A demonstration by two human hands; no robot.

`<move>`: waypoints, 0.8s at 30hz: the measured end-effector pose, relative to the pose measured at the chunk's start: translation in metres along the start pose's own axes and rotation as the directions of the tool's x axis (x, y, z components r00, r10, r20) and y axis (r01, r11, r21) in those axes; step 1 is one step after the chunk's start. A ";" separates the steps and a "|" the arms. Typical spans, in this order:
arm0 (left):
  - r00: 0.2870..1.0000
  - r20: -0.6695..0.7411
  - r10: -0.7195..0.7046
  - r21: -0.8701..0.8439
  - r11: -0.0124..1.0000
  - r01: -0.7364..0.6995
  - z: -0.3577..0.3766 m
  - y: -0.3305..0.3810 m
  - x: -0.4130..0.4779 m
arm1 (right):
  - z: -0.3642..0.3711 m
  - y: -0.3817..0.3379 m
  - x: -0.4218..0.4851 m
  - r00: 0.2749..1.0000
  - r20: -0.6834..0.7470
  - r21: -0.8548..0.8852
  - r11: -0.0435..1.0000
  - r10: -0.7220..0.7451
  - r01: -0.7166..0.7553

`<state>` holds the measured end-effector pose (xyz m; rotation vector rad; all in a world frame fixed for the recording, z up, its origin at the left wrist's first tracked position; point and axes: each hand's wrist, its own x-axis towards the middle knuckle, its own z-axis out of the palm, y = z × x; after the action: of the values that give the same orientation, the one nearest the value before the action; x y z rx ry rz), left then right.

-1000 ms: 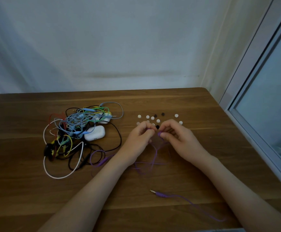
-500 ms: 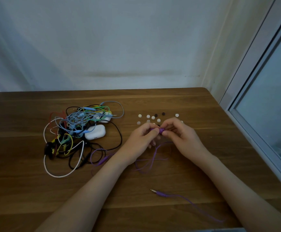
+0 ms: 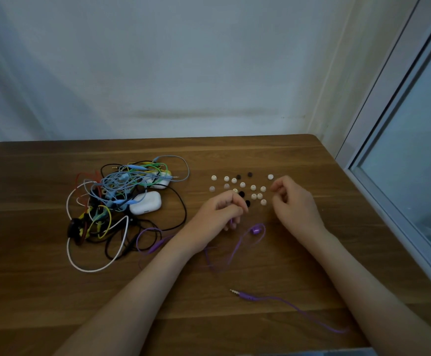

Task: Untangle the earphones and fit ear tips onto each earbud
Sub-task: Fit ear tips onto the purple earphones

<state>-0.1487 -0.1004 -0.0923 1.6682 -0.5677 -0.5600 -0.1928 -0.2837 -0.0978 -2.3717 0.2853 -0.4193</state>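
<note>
Curling over the near edge of the scattered ear tips, the left hand has its fingers bent tight into the palm. A sliver of purple shows beneath them, so it seems to grip the purple cable. The knuckles hide a few tips there. Right of the tips, the right hand is loosely curled, thumb close to forefinger. I cannot tell whether anything is pinched between them.

One purple earbud lies free on the wooden table, just nearer the person than the tips and between the two hands. Its cable loops further toward the person and ends at the jack plug.

Well left of the tips sits a tangle of coloured earphones, with a white charging case at its tip-side edge. A second white case is half buried under the cords. A window stands far right of the tips.
</note>
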 end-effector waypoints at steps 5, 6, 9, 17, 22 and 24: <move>1.000 -0.019 0.006 0.024 1.000 -0.006 0.000 -0.002 0.002 | 0.006 0.004 0.002 0.997 0.068 -0.106 0.994 -0.035 0.042; 0.999 -0.039 0.002 0.033 0.999 -0.001 0.001 -0.002 0.002 | 0.007 0.004 0.002 0.996 0.076 -0.140 0.988 -0.057 0.067; 0.996 -0.084 -0.012 0.035 0.999 0.015 0.002 -0.003 0.004 | 0.006 0.003 0.002 0.992 0.094 -0.213 0.972 -0.080 0.099; 0.996 -0.092 0.007 -0.048 0.999 -0.012 0.001 -0.003 0.004 | -0.004 -0.014 -0.011 0.929 0.310 0.170 0.973 -0.202 0.155; 0.989 -0.143 0.027 -0.029 0.999 -0.032 0.000 -0.006 0.005 | -0.004 -0.014 -0.010 0.849 0.469 0.211 0.964 -0.244 0.160; 0.990 -0.141 0.019 -0.020 1.000 -0.022 0.000 -0.007 0.006 | -0.007 -0.013 -0.008 0.823 0.519 0.197 0.969 -0.231 0.148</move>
<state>-0.1438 -0.1029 -0.0994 1.6650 -0.4741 -0.4273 -0.2015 -0.2755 -0.0859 -2.2647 -0.2426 0.1503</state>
